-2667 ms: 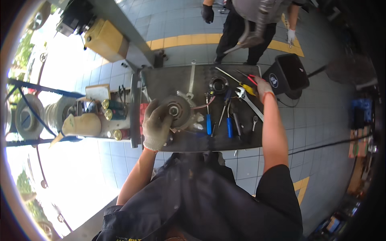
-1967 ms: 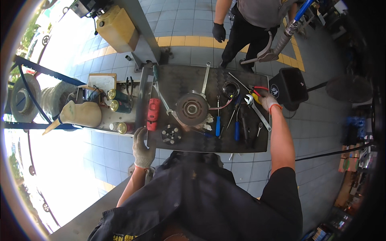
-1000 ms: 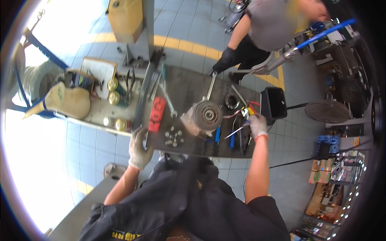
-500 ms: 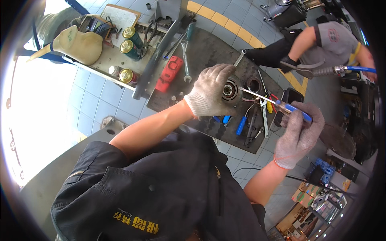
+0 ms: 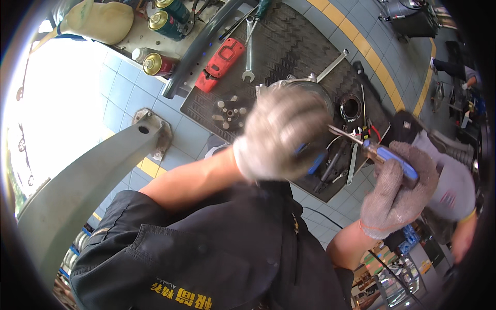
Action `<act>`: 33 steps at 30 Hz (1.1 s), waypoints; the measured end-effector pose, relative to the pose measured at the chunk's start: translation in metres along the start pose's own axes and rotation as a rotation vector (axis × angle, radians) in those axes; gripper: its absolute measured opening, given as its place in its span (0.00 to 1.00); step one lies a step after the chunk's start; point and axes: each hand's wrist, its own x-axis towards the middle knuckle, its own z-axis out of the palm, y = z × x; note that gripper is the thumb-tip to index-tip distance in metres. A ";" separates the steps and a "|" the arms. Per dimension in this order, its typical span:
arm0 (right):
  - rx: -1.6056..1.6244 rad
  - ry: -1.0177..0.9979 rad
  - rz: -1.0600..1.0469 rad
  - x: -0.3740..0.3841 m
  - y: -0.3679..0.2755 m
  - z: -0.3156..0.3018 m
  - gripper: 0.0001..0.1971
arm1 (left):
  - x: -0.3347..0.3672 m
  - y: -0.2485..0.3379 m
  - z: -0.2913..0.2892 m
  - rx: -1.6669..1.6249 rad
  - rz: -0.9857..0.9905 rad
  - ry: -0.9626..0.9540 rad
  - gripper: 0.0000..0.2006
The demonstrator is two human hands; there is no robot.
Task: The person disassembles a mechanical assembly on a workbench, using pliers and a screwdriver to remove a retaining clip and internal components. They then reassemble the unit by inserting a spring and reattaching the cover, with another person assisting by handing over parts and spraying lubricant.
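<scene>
My right hand (image 5: 400,188), in a knitted glove, is closed round the handle of a screwdriver (image 5: 391,160) with a blue grip. Its tip points left toward my left hand (image 5: 284,134). That gloved left hand is smeared by motion, so I cannot make out its fingers. It covers much of a round metal housing (image 5: 312,89) on the mat. Just right of the housing lies a dark metal ring (image 5: 351,106). To the left of my hand is a flat disc with several holes (image 5: 229,112).
A dark ribbed mat (image 5: 289,39) covers the bench, with wrenches (image 5: 249,51) and a red device (image 5: 222,63) on it. Spray cans (image 5: 160,64) and a pale jug (image 5: 101,23) stand at upper left. A grey metal arm (image 5: 88,170) extends at left. Another person (image 5: 449,181) is at right.
My left hand has moved down, in front of the housing. My right hand and the screwdriver have shifted right and down, away from the housing. The view has shifted; the co-worker appears lower.
</scene>
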 end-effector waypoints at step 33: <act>-0.252 0.009 -0.298 0.084 -0.034 -0.074 0.29 | 0.058 0.036 0.059 -0.355 -0.423 -0.442 0.15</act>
